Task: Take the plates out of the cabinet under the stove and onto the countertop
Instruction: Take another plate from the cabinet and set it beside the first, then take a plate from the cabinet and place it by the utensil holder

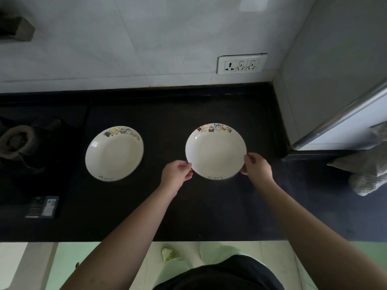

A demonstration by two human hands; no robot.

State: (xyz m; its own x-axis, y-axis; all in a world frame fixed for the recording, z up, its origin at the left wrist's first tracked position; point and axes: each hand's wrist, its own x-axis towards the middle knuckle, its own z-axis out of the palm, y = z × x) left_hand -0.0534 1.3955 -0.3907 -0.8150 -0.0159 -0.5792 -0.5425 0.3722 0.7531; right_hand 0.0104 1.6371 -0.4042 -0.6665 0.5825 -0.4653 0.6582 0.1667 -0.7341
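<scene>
Two white plates with small cartoon figures along their far rims are over the black countertop. The left plate lies flat on the counter, untouched. I hold the right plate by its two sides: my left hand grips its near-left rim and my right hand grips its near-right rim. Whether this plate rests on the counter or hovers just above it I cannot tell. The cabinet under the stove is out of view.
A gas stove burner sits at the far left with a dark label near the counter's front. A wall socket is on the tiled back wall. A grey cloth hangs beside a metal-edged panel on the right.
</scene>
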